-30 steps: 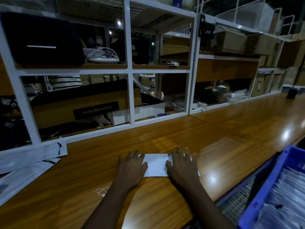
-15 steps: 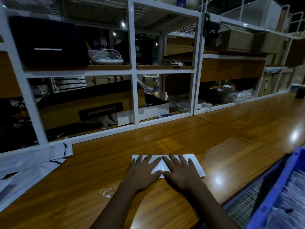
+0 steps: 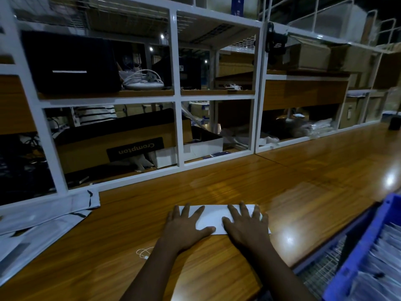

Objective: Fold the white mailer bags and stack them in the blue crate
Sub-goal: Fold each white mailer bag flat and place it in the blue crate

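White and folded into a long narrow strip, the mailer bag (image 3: 213, 218) lies flat on the wooden desk (image 3: 260, 185). It is close to the near edge and about midway along the part in view, with its long side roughly parallel to that edge. The left hand (image 3: 184, 228) lies palm down on the strip's left end, fingers straight and spread, thumb reaching right along the bag's near side. The right hand (image 3: 246, 227) lies palm down on the right end in the same way, fingers fanned and straight, thumb pointing left. A bare stretch of the bag shows between the two hands. Neither hand curls round anything; both press flat

Beyond the desk's near edge, to the right of the hands, stands the blue crate (image 3: 358, 253), with folded white bags (image 3: 382, 268) packed in it in rows. A panel of wire mesh (image 3: 321, 268) shows between the crate and the desk edge. At the desk's left edge a loose heap of unfolded mailer bags (image 3: 43, 216) lies spread, white with dark marks, well apart from the hands. A small loop of thin white cord (image 3: 144, 253) lies on the desk just left of the left wrist

Along the desk's far edge stands a white metal shelf frame (image 3: 179, 131). In a lower compartment lies a brown cardboard box (image 3: 86, 148), the word Crompton upside down on its black label. The compartment above holds a black box (image 3: 69, 64) and, beside it, a coil of white cable (image 3: 142, 80)
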`<state>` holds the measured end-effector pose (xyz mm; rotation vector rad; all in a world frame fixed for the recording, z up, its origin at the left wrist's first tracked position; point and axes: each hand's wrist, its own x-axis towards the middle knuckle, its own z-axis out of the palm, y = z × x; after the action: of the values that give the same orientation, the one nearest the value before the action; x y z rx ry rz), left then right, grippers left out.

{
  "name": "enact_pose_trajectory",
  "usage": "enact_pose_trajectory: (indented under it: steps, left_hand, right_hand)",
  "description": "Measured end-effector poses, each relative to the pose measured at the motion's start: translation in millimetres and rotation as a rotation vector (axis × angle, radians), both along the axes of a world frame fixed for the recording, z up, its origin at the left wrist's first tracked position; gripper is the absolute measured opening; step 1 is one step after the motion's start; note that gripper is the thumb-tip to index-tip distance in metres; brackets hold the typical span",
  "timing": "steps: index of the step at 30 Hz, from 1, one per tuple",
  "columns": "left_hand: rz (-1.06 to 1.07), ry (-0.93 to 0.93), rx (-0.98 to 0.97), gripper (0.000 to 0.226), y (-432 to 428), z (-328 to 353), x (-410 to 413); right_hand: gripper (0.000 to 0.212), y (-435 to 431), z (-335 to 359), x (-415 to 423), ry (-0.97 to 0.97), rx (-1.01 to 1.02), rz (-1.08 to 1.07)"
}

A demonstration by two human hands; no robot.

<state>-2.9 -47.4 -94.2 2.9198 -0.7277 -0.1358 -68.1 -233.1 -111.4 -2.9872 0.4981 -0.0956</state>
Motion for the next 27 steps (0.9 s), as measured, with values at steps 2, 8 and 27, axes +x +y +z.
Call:
enact_pose_trajectory:
  steps: [2,8,27]
  left_hand:
    - [0.016,-0.049,0.002,0.097,3.1,-1.7,-1.5]
    - [0.014,-0.214,-0.035,0.061,25.9,-0.9,-9.6]
    - [0.098,-0.282,-0.167,0.049,52.5,4.3,-12.6]
  right_hand:
    - [0.068,0.9,2.7,-4.2,-0.034,0.006,0.005]
    - [0.072,17.1,19.4,-8.8,-0.293,0.222,0.309]
    - [0.086,14.1,45.1,18.4,0.155,-0.019,0.376]
